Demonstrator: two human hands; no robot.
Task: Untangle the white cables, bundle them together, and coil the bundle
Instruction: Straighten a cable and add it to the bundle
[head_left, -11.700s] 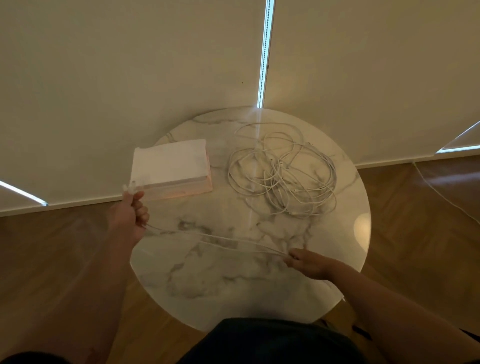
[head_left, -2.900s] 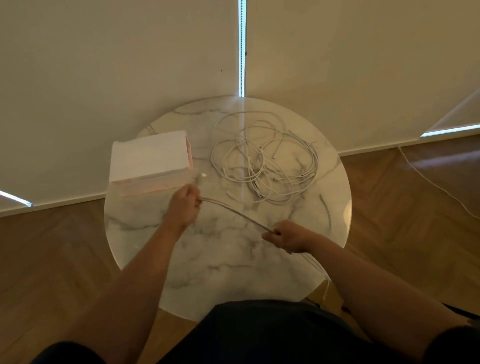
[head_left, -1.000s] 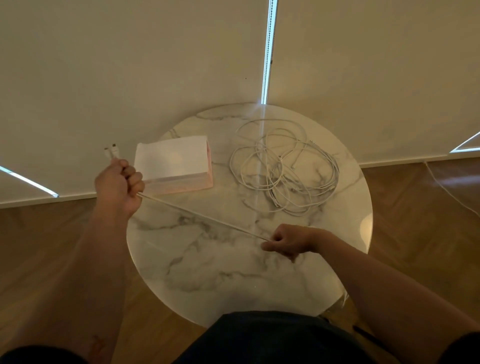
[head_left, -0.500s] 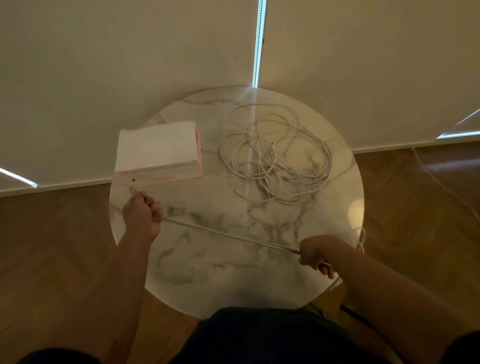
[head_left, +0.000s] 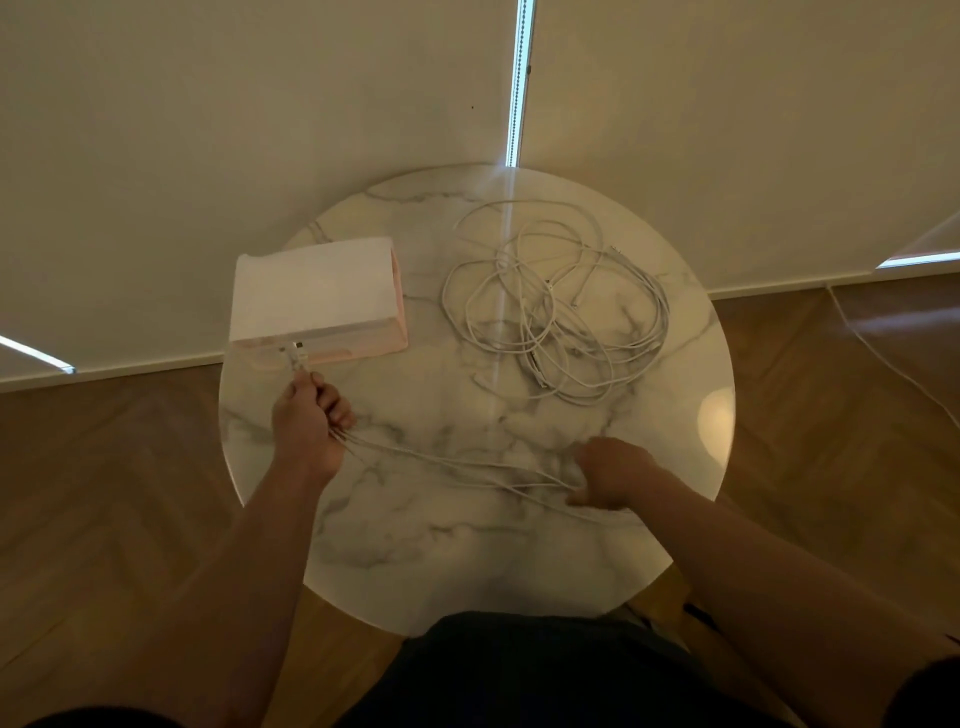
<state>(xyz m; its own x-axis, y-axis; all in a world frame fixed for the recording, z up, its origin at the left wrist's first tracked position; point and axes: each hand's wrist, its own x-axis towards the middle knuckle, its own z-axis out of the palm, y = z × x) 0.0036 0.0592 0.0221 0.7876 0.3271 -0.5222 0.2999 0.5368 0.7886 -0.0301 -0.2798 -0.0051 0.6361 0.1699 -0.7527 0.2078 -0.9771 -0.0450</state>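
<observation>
Gripping thin white cable strands (head_left: 457, 463) with left hand (head_left: 306, 423) and right hand (head_left: 610, 473) — level plugs (head_left: 295, 357) past the left, then pull taut.

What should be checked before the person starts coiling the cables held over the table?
1. Left hand grips the held strands just below their connector ends: ok.
2. Right hand grips the held strands: ok.
3. Held strands taut and together: not ok, slack and splayed on the table.
4. Loose pile untangled: not ok, heaped overlapping loops.
5. Connector ends aligned: cannot tell.
</observation>
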